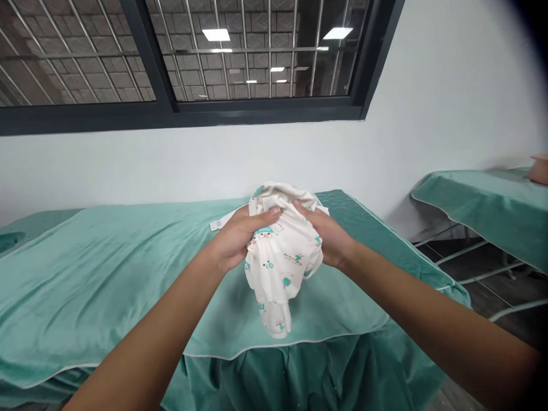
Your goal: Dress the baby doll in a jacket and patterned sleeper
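Observation:
A small white baby garment [285, 274] with teal and red prints is held up bunched in front of me. My left hand [242, 234] grips it at its left side, thumb on top. From the right, my right hand [325, 231] grips the gathered upper part, its thumb pressing into the folds. What looks like a sleeve [277, 319] hangs down below. Behind the garment, a white strip [219, 224] with a small mark lies on the bed, mostly hidden by my hands and the cloth.
A bed with a teal cover [128, 257] spans the front, against a white wall [171, 165]. Above is a dark-framed window [257, 111] with metal bars. At the right stands another teal-covered bed [479, 200] with a metal frame; a pinkish object [540, 170] sits on it.

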`<state>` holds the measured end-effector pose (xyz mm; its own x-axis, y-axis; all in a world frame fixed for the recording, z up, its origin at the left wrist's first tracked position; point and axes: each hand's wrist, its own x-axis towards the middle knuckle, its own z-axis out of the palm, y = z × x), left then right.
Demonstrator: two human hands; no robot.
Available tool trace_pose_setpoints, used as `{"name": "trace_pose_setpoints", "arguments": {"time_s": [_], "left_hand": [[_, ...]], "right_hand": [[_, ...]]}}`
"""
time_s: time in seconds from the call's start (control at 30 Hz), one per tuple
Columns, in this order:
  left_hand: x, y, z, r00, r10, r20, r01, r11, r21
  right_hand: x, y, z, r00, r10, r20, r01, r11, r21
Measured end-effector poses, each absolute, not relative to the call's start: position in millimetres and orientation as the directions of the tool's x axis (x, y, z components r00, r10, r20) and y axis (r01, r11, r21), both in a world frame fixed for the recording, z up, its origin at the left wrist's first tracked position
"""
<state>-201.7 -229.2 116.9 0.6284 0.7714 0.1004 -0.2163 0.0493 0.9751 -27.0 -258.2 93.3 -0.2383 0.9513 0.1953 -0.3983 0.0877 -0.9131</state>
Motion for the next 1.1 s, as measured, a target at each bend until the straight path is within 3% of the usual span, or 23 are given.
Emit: {"name": "trace_pose_setpoints", "arguments": {"time_s": [0.13,0.2,0.33,0.43,0.6,0.67,0.77,0.83,0.93,1.0,1.1], "left_hand": [[-202,-226,112,0.618,0.779,0.102,-0.247,0.07,0.967],[-206,-225,110,0.628,0.773,0.091,-0.234,0.075,0.969],[-218,-223,102,0.761,0.648,0.03,-0.127,0.103,0.987],[-221,-221,95,0.856,0.509,-0.089,0.01,0.156,0.988],[-207,-215,85,0.684,0.728,0.042,-0.232,0.163,0.959],[-203,-212,76,0.628,0.778,0.01,-0.217,0.163,0.963],[-202,-209,52,0.616,0.779,-0.117,0.019,0.134,0.991],[-203,-207,33,0.608,0.782,-0.139,0.244,-0.018,0.97],[-200,-207,9,0.612,0.786,-0.092,0.494,-0.288,0.821],[-194,-208,0,0.611,0.787,-0.092,0.592,-0.376,0.713],[-182,-212,-6,0.619,0.776,-0.118,0.671,-0.446,0.592]], "right_hand": [[-27,-266,88,-0.524,0.843,0.126,-0.244,-0.007,-0.97],[-27,-268,89,-0.559,0.823,0.105,-0.19,-0.004,-0.982],[-27,-266,94,-0.342,0.908,0.242,-0.344,0.118,-0.931],[-27,-262,99,-0.242,0.945,0.221,-0.416,0.105,-0.903],[-25,-256,96,-0.277,0.957,0.091,-0.493,-0.061,-0.868],[-24,-256,81,-0.313,0.95,0.023,-0.504,-0.145,-0.852],[-24,-263,42,-0.275,0.959,-0.062,-0.487,-0.195,-0.851],[-24,-271,13,-0.252,0.962,-0.103,-0.461,-0.213,-0.862],[-23,-283,-23,-0.217,0.952,-0.216,-0.379,-0.286,-0.88],[-20,-287,-40,-0.147,0.953,-0.264,-0.309,-0.298,-0.903],[-13,-285,-55,-0.064,0.979,-0.193,-0.105,-0.199,-0.974]]}}
